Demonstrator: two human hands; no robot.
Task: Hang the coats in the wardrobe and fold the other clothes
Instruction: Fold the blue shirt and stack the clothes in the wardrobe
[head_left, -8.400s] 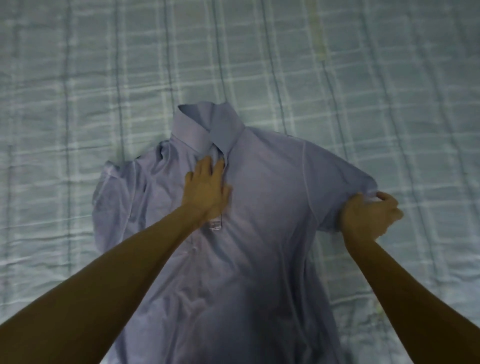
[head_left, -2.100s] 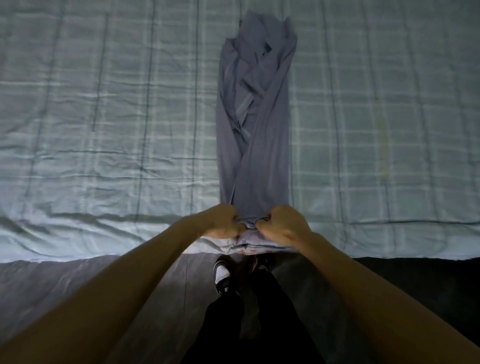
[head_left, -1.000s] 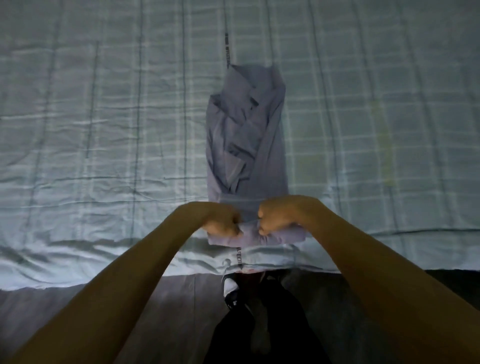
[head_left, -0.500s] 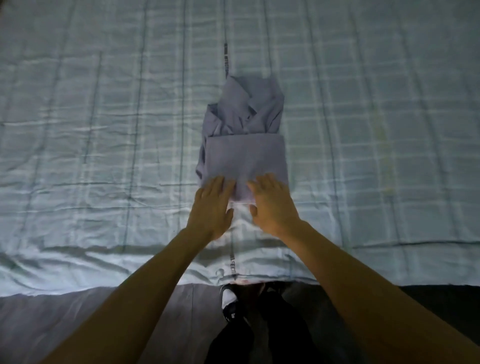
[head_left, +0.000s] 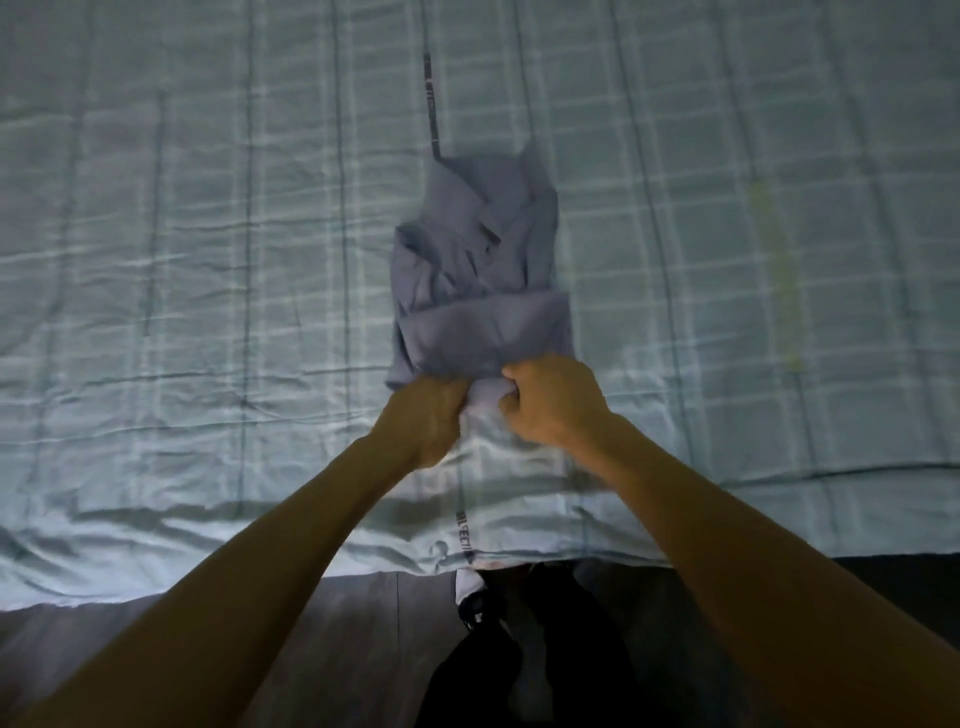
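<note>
On the bed (head_left: 208, 260), my left hand (head_left: 426, 415) and right hand (head_left: 550, 405) pinch the blue shirt's (head_left: 478, 291) near edge. I should roll it toward 12 o'clock, keeping edges even.

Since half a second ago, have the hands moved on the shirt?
Yes. Both hands went from lying flat to gripping the shirt's near edge, toward the bed's near side.

We're looking down on a bed (head_left: 208, 260) spread with a pale blue-green checked cover, creased and rumpled toward its near edge. Below that edge we see grey wood-plank floor (head_left: 260, 639), darker at the right. The light's dim and cool.
</note>
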